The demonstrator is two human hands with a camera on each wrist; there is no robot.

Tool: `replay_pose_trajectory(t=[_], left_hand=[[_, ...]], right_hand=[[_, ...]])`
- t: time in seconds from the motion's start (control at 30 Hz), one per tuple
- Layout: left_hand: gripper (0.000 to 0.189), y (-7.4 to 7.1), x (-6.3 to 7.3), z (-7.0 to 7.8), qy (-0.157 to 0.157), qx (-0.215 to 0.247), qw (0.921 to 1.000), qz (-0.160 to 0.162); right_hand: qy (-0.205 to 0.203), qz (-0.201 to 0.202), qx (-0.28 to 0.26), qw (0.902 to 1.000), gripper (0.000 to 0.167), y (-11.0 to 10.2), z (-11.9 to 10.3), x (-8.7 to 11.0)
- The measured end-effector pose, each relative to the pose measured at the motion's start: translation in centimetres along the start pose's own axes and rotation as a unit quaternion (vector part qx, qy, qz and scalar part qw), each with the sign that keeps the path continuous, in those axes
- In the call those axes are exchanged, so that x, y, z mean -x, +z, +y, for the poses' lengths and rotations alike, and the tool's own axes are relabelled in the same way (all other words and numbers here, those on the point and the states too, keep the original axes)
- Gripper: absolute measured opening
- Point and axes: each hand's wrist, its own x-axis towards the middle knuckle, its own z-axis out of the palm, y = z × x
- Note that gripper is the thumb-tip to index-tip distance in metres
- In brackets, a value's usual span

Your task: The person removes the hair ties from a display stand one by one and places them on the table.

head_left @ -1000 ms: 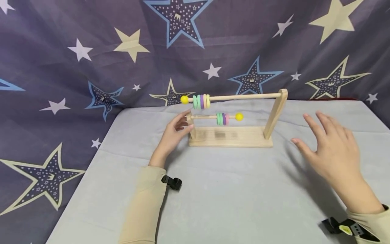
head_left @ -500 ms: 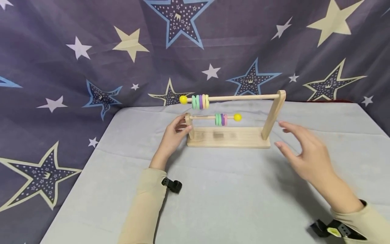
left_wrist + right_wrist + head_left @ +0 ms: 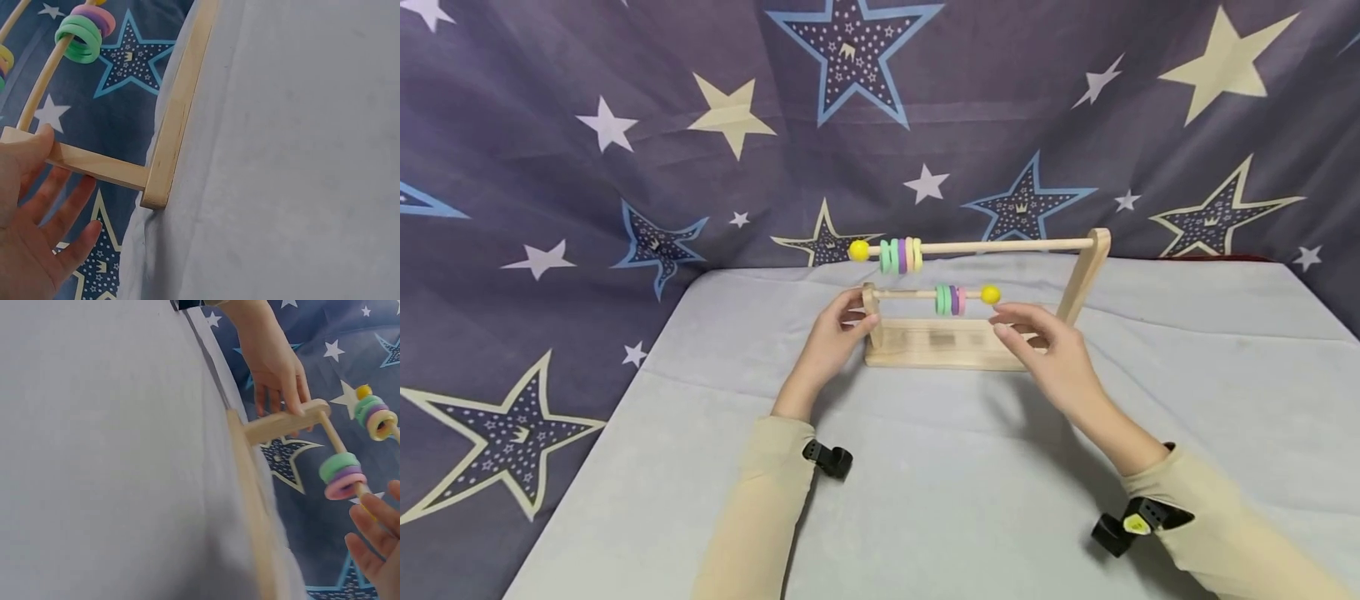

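Observation:
A wooden ring stand (image 3: 917,358) has a short post on the left and a taller post on the right, each carrying one horizontal rod. My left hand (image 3: 829,333) grips the short post (image 3: 94,164), thumb on the near side and fingers behind. Green, purple and pink rings (image 3: 951,300) hang on the lower rod, which ends in a yellow ball (image 3: 990,295). Just below and right of that ball is my right hand (image 3: 1060,354), thumb and fingers apart, holding nothing. In the right wrist view its fingers (image 3: 375,531) partly hide the ball.
The upper rod (image 3: 1000,246) bears green, purple, peach and yellow rings (image 3: 900,256) beside its yellow end ball (image 3: 859,251). A pale cloth (image 3: 925,483) covers the table. Behind stands a dark star-patterned curtain (image 3: 670,50).
My right hand has moved left from beyond the tall post to beside the lower rod's yellow ball. The left hand keeps its grip on the short post, and the rings stay put.

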Motion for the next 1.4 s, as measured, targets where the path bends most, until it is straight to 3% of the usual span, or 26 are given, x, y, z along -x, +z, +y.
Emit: replay_pose_trajectory(t=[0.1, 0.27, 0.5, 0.9, 1.13, 1.4], left_hand=[[0.046, 0.1, -0.1, -0.1, -0.005, 0.003, 1.0, -0.005], [0.043, 0.2, -0.3, -0.2, -0.012, 0.016, 0.9996, -0.018], [0.043, 0.0, -0.2, -0.1, -0.016, 0.005, 0.9996, -0.022], [0.043, -0.1, -0.2, -0.2, -0.023, -0.011, 0.9989, -0.039], [0.041, -0.1, 0.0, -0.2, -0.019, -0.008, 0.9987, -0.046], [0.043, -0.2, 0.0, 0.4, -0.03, -0.052, 0.9971, -0.048]], right_hand=[[0.045, -0.002, -0.04, 0.9982, 0.029, 1.0, 0.4, -0.4], [0.104, 0.005, -0.044, 0.9936, 0.032, 2.9, 1.2, -1.1], [0.173, 0.032, -0.141, 0.9743, 0.033, 4.6, 1.6, -1.9], [0.193, 0.081, -0.151, 0.966, 0.034, 6.3, 1.5, -2.9], [0.177, 0.098, -0.143, 0.9688, 0.029, 6.8, 1.7, -3.0], [0.197, 0.112, -0.164, 0.9602, 0.032, 6.4, 1.7, -2.5]])
